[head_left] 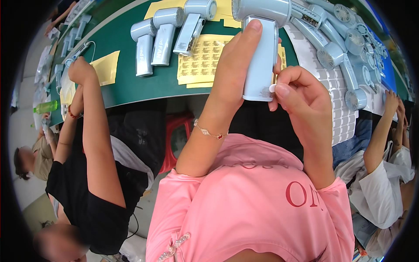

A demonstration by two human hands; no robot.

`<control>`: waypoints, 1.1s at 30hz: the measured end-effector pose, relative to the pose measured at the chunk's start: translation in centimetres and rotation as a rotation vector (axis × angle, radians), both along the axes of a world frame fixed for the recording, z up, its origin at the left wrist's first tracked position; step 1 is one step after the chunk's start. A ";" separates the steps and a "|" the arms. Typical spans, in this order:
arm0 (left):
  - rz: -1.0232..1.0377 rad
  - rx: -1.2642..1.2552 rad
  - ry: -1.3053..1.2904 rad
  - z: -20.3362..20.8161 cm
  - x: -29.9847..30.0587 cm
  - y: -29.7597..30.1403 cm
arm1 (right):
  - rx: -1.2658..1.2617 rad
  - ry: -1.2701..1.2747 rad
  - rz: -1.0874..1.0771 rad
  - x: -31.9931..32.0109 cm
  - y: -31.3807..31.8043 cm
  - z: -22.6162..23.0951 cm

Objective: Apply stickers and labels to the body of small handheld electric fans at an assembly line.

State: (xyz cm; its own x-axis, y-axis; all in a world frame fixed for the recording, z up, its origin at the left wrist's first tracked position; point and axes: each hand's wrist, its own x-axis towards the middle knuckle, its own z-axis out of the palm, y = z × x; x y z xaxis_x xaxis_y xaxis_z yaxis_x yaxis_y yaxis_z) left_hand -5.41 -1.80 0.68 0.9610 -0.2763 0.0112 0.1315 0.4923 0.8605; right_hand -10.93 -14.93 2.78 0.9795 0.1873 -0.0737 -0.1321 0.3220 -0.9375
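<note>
My left hand (233,61) is wrapped round the handle of a light blue handheld fan (260,65), its thumb lying along the front. The fan's head points away from me at the top. Close to the lower right corner of the handle, my right hand (303,94) pinches a small white rounded piece (273,88) between thumb and finger. Whether that piece touches the handle I cannot tell. To the left, three more blue fans lie on the green table (118,83); the third fan (190,32) has an open handle showing its inside.
Yellow label sheets (198,63) lie left of my hands. On the right are a sheet of grey labels (342,105) and a pile of several fans (345,48). A co-worker in black (94,187) works at the left, another in white (377,192) at the right. A red stool (176,139) stands below.
</note>
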 end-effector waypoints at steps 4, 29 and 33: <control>0.050 0.065 0.014 0.6 -0.5 -0.4 | -0.010 0.010 -0.007 -0.2 0.1 0.1; 0.041 0.053 0.014 1.0 -1.3 -0.8 | -0.145 -0.039 -0.053 -1.3 0.5 0.8; 0.039 0.055 0.055 1.0 -1.5 -0.8 | -0.121 -0.061 -0.094 -1.6 1.0 0.4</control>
